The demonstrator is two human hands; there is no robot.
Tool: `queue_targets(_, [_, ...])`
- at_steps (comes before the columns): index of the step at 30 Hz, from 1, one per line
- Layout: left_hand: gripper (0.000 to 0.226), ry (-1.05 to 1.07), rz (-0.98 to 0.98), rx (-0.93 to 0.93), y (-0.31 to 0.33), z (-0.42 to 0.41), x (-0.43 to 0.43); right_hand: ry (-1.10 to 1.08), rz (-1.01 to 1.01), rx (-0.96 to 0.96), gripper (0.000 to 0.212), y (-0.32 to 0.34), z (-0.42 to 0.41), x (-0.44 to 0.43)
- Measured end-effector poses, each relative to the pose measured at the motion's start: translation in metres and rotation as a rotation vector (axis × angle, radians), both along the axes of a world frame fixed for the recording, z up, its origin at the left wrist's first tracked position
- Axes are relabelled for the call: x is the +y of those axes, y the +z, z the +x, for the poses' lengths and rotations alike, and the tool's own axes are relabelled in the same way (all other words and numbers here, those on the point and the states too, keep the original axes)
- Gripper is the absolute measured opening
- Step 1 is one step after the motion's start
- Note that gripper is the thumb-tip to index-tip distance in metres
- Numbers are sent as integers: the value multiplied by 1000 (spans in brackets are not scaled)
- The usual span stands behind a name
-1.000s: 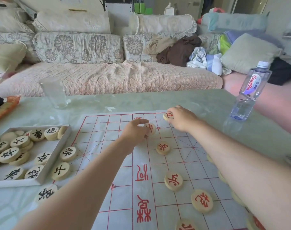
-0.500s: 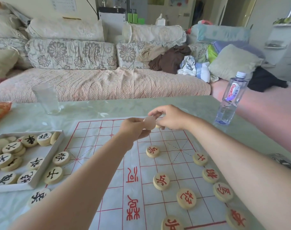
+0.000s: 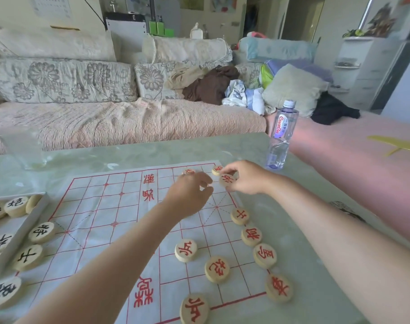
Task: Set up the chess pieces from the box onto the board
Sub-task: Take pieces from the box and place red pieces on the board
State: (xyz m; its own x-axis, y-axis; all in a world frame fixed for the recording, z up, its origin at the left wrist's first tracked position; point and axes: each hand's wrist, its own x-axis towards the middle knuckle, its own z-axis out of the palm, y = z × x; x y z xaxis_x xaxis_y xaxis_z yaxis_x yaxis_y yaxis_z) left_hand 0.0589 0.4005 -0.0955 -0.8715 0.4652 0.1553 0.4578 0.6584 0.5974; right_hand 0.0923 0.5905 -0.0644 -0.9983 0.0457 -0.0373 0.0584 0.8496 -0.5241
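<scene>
The white chess board (image 3: pixel 94 218) with a red grid lies on the pale green table. My right hand (image 3: pixel 250 178) pinches a red-marked disc (image 3: pixel 226 179) just above the board's far right corner. My left hand (image 3: pixel 190 195) hovers just left of it, fingers loosely curled and apart, with nothing seen in them. Two red pieces (image 3: pixel 217 170) sit on the far edge line. Several more red pieces (image 3: pixel 251 236) run along the right edge, and others (image 3: pixel 186 250) stand further in. The white box (image 3: pixel 24 220) at the left holds black-marked pieces (image 3: pixel 15 206). Three more black pieces (image 3: pixel 27 257) lie beside it.
A water bottle (image 3: pixel 281 136) stands on the table just beyond my right hand. A clear glass (image 3: pixel 21 148) stands at the far left. A sofa (image 3: pixel 129 118) with cushions and clothes runs behind the table.
The disc that my left hand held has passed to my right hand. The camera has swung right, so the board's right edge pieces now show.
</scene>
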Motion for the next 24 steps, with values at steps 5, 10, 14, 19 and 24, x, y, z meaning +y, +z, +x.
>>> queue_targets(5, [38, -171, -324, 66, -19, 9, -1, -4, 15, -137, 38, -23, 2, 25])
queue_targets(10, [45, -199, -365, 172, -31, 14, 8, 34, 3, -266, 48, -28, 2, 29])
queue_targets(14, [48, -246, -314, 162, -34, 17, 17, 19, -34, -244, 37, -26, 2, 32])
queue_targets(19, [56, -268, -308, 127, -38, 21, 21, 16, -25, -227, 38, -31, 1, 30])
queue_targets(24, [56, -256, -294, 128, -34, 21, 14, 12, 18, -173, 35, -22, 3, 22])
